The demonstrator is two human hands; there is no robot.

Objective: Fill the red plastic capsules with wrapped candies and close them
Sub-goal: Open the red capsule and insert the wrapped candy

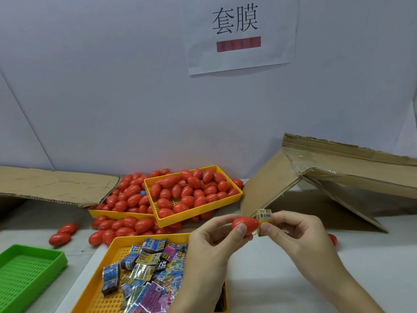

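Observation:
My left hand pinches a red plastic capsule between thumb and fingers, above the table's middle. My right hand pinches a small yellow wrapped candy right against the capsule's right end. Whether the capsule is open on that side is hidden. Below my left hand, a yellow tray holds several wrapped candies. Farther back, a tilted yellow tray is heaped with red capsules.
A second yellow tray with capsules sits behind it, with loose capsules spilled on the table. A green tray lies at the left. Cardboard flaps stand at right and lie at left. A paper sign hangs on the wall.

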